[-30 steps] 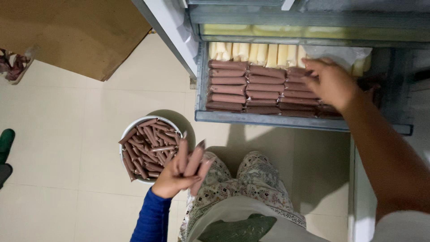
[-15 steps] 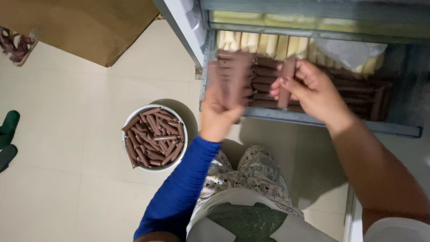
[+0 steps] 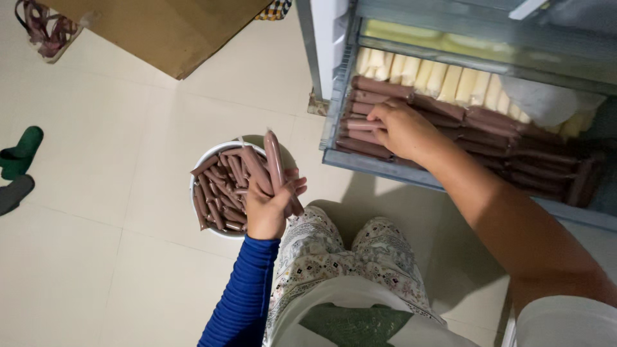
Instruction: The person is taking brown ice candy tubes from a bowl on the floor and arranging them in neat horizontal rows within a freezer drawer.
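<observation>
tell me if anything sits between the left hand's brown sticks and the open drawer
Nothing visible does. The left hand holds brown sticks above the bowl; only bare floor separates them from the drawer, where the right hand rests.

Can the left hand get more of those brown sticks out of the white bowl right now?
Probably, but not freely: the left hand is right over the white bowl with nothing in between, yet it already grips several brown sticks.

Pale tiled floor [image 3: 116,257] carries a white bowl [image 3: 196,186] of brown sticks. Cardboard sheet [image 3: 160,29] well behind the bowl. Green slipper [image 3: 22,151] far to the bowl's left.
</observation>
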